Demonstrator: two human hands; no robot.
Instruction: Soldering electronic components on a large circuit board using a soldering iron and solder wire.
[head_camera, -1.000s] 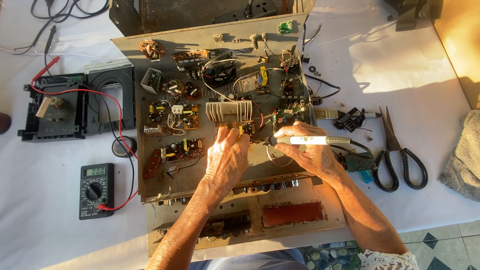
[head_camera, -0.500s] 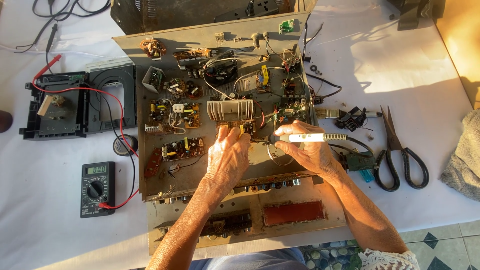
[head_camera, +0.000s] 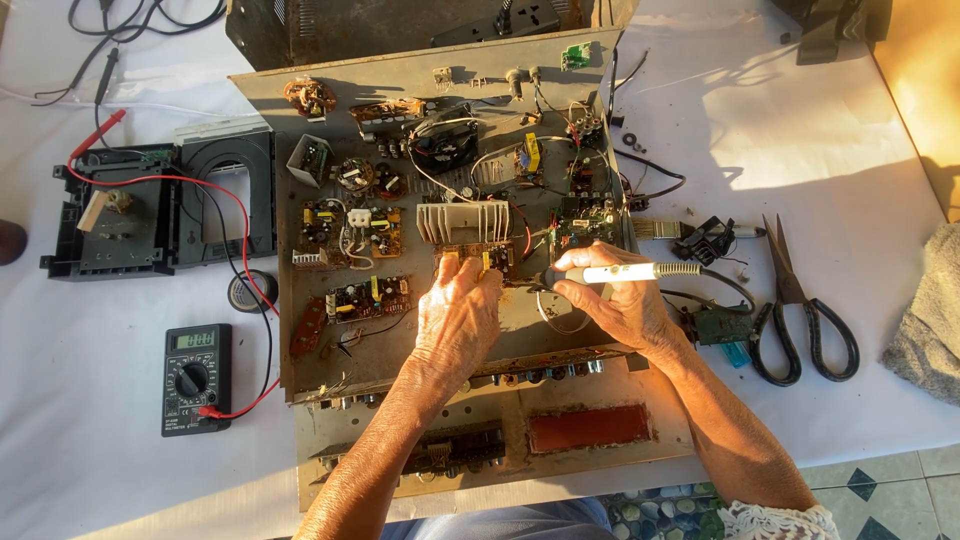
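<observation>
Head view, looking straight down on a white-covered table (head_camera: 820, 130). An opened grey metal amplifier chassis (head_camera: 300, 110) lies flat on it, its inner face up, studded with small circuit boards, coils and loose wires.

Left hand (head_camera: 458, 315): palm down on the chassis, fingers curled forward. The fingertips rest on a small brown circuit board with yellow parts (head_camera: 478, 256), just below a ribbed silver aluminium heat sink (head_camera: 462, 220). Whether the fingers pinch a part or only press on the board, I cannot tell.

Right hand (head_camera: 620, 305): closed around a slim white pen-shaped soldering iron (head_camera: 635, 271), thumb and forefinger pinching the shaft. The tool lies nearly level, its dark tip pointing left, close to the right edge of the brown board and to the left fingertips. Tip contact with the board cannot be made out.

Surroundings:
- A black digital multimeter with a round dial (head_camera: 196, 378) lies on the table left of the chassis; its red test lead (head_camera: 160, 182) loops up to a black plastic disc-drive tray unit (head_camera: 165, 205).
- Black-handled steel scissors (head_camera: 795, 320) lie shut, right of the chassis, well apart from the right hand.
- A grey cloth (head_camera: 930, 320) sits at the right edge of the table.
- A small roll of black tape (head_camera: 245, 292) lies between multimeter and chassis.
</observation>
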